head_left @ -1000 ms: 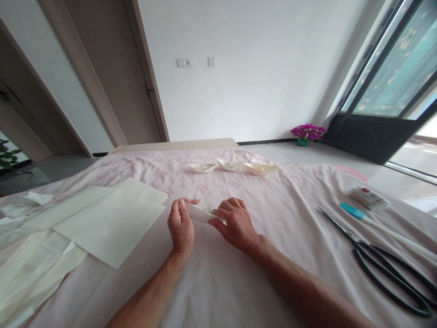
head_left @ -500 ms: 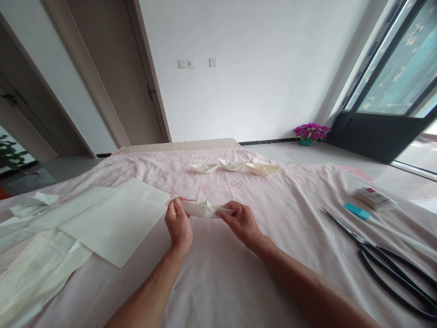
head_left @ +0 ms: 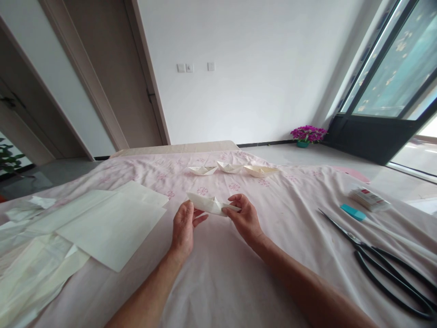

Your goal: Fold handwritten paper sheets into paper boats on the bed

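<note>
A white folded paper boat (head_left: 209, 204) is held above the cloth in front of me, its small peak pointing up. My right hand (head_left: 245, 216) pinches its right end between thumb and fingers. At the boat's left end, my left hand (head_left: 184, 225) has its thumb and fingers apart; whether it lightly touches the paper I cannot tell. Farther back on the cloth stand three more paper boats in a row: a left one (head_left: 203, 170), a middle one (head_left: 230, 167) and a cream right one (head_left: 261, 171).
Sheets of paper (head_left: 112, 228) and crumpled wrapping (head_left: 41, 273) lie at the left on the pink patterned cloth (head_left: 211, 282). Large black scissors (head_left: 375, 259), a blue-tipped tool (head_left: 353, 212) and a small wrapped pack (head_left: 369, 198) lie at the right. Purple flowers (head_left: 308, 134) stand on the floor beyond.
My left hand has loosened from the boat's left end, its fingers now spread. The boat has tilted, its left tip raised, while my right hand keeps hold of the other end.
</note>
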Tool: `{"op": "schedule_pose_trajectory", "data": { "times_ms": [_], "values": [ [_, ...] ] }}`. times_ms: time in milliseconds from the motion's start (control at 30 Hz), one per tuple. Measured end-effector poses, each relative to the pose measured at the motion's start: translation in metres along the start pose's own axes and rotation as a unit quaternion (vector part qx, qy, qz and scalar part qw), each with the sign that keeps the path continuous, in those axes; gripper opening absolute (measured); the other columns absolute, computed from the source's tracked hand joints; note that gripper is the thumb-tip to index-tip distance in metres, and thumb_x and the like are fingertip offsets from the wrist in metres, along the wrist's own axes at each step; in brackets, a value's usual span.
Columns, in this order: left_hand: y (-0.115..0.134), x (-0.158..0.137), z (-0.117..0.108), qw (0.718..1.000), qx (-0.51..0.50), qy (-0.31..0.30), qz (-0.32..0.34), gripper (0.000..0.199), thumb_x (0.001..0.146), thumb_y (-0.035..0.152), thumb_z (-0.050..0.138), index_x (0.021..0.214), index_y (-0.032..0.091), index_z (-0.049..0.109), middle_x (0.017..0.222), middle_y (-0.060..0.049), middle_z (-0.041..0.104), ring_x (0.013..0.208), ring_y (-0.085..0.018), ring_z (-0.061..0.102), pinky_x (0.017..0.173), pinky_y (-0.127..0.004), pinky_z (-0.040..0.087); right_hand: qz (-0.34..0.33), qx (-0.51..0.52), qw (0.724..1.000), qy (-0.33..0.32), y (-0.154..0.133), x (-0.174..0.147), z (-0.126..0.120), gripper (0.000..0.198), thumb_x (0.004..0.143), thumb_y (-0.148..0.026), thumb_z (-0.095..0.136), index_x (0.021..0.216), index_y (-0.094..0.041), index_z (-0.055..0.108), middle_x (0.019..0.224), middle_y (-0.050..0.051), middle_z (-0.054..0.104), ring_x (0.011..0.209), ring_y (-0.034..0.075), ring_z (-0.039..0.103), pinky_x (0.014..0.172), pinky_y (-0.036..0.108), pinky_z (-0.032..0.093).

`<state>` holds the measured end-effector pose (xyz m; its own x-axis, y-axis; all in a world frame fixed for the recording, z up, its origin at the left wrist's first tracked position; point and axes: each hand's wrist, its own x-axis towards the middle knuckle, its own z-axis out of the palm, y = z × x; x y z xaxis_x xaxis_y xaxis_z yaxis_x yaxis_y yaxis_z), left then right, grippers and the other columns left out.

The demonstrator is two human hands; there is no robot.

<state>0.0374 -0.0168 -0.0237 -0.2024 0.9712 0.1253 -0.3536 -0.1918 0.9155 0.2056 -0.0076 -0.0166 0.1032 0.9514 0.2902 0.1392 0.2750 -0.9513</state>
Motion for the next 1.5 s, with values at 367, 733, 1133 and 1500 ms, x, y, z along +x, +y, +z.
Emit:
{"op": "schedule_pose_trajectory", "data": {
  "times_ms": [367, 733, 1133, 1500],
  "values": [
    [-0.006, -0.003, 0.002, 0.999, 0.034, 0.014, -0.038, 0.041, 0.072, 0.048, 0.068, 0.089, 0.011, 0.064, 0.074, -0.005, 0.068, 0.065, -0.014, 0.064, 0.066, -0.03, 0.056, 0.018, -0.005, 0.994, -0.112, 0.006, 0.003, -0.002, 0.031, 0.07, -0.027, 0.066, 0.098, -0.017, 0.059, 0.063, -0.005, 0.053, 0.056, 0.01, 0.049, 0.053, 0.022, 0.036],
    [0.012, -0.018, 0.0, 0.966, 0.235, 0.005, 0.109, 0.036, 0.083, 0.046, 0.056, 0.06, 0.018, 0.05, 0.053, 0.004, 0.051, 0.054, -0.011, 0.05, 0.056, -0.02, 0.039, 0.015, -0.172, 0.957, -0.234, -0.022, -0.009, 0.007, 0.04, 0.075, -0.047, 0.062, 0.057, -0.017, 0.043, 0.053, -0.006, 0.036, 0.052, 0.006, 0.033, 0.048, 0.021, 0.022],
    [0.01, -0.012, -0.009, 0.997, 0.052, -0.028, -0.041, 0.047, 0.075, 0.061, 0.057, 0.088, 0.015, 0.061, 0.079, -0.004, 0.064, 0.07, -0.015, 0.059, 0.064, -0.025, 0.046, -0.057, -0.396, 0.906, -0.138, -0.026, -0.043, 0.034, 0.024, 0.085, -0.034, 0.052, 0.068, -0.018, 0.055, 0.063, -0.001, 0.058, 0.057, 0.01, 0.047, 0.054, 0.025, 0.021],
    [0.024, -0.012, -0.014, 0.98, 0.128, -0.044, -0.149, 0.034, 0.077, 0.031, 0.055, 0.109, 0.022, 0.049, 0.1, -0.008, 0.061, 0.084, -0.018, 0.061, 0.064, -0.029, 0.052, -0.083, -0.416, 0.887, -0.182, -0.033, -0.035, 0.031, 0.037, 0.091, -0.048, 0.044, 0.075, -0.019, 0.059, 0.076, 0.0, 0.063, 0.066, 0.011, 0.053, 0.056, 0.023, 0.025]
  ]
}}
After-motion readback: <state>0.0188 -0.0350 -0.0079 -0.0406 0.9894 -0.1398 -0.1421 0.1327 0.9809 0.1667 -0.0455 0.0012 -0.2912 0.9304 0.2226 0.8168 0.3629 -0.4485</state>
